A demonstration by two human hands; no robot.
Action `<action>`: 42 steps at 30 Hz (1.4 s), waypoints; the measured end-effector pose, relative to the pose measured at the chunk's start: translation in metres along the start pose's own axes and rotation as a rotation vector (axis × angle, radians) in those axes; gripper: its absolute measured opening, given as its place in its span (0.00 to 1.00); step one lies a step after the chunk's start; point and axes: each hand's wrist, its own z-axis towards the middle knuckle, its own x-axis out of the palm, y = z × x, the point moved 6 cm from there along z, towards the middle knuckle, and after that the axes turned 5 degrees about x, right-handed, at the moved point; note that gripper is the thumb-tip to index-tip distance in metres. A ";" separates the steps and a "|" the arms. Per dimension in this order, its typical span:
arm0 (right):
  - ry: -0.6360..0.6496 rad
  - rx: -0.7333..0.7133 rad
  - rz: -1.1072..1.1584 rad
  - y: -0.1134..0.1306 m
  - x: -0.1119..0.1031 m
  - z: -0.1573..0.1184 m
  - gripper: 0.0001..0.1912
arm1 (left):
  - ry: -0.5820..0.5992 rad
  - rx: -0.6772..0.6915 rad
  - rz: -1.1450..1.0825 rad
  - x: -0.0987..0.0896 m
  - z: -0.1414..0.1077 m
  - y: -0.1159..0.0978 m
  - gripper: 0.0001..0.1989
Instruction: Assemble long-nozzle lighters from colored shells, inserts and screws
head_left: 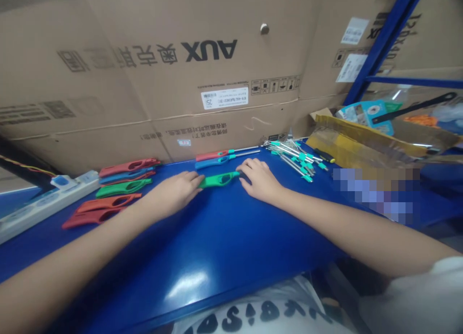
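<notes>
A green long-neck lighter (217,180) lies level just above or on the blue table. My left hand (183,190) is closed on the butt of its handle. At the other end, my right hand (261,180) has its fingers closed round the teal collar, and the fingers hide the metal neck. Just behind, a red lighter (210,155) and a blue lighter (213,163) lie side by side with their metal necks pointing right. Beyond my right hand is a pile of metal lighter necks (296,156) with teal ends.
Several neckless lighter handles (125,188) in red, blue, green and orange lie at left, beside a white power strip (54,203). A cardboard wall (152,92) stands behind the table (224,237). An open carton (347,143) and a yellow-and-black tool (325,154) are at right.
</notes>
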 end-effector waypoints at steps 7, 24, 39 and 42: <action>-0.035 -0.052 0.151 0.003 -0.001 -0.001 0.17 | -0.082 -0.015 -0.022 -0.010 0.059 0.055 0.22; 0.111 -0.089 0.203 0.006 0.006 0.001 0.12 | -0.098 -0.156 0.016 0.022 0.082 0.077 0.20; 0.149 -0.111 0.188 0.007 0.009 0.000 0.12 | -0.159 -0.160 0.101 0.018 0.086 0.051 0.19; 0.153 -0.121 0.181 0.007 0.010 0.001 0.11 | -0.137 -0.159 0.106 0.021 0.090 0.049 0.19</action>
